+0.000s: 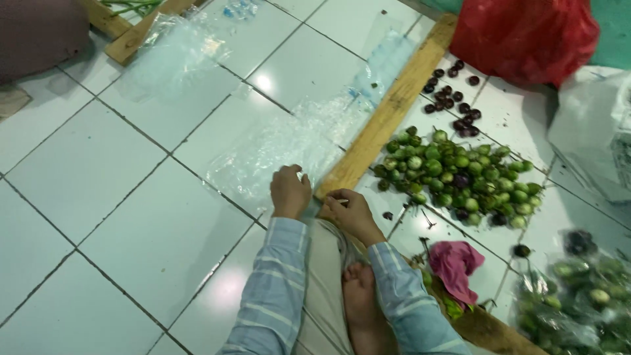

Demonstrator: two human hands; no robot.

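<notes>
My left hand (290, 190) rests on the near edge of a clear plastic bag (273, 148) spread flat on the white tiled floor, its fingers curled on the plastic. My right hand (349, 212) is beside it at the near end of a long wooden plank (388, 108), fingers pinched on the same bag's edge. Both sleeves are blue with pale stripes. A bare foot (360, 299) lies between my forearms.
A heap of small round green eggplants (457, 174) lies right of the plank, with several small dark purple ones (453, 98) beyond. More clear bags (174, 52) lie further out. A red plastic bag (526, 36), a pink cloth (455, 263) and a bagged pile of vegetables (578, 289) sit on the right.
</notes>
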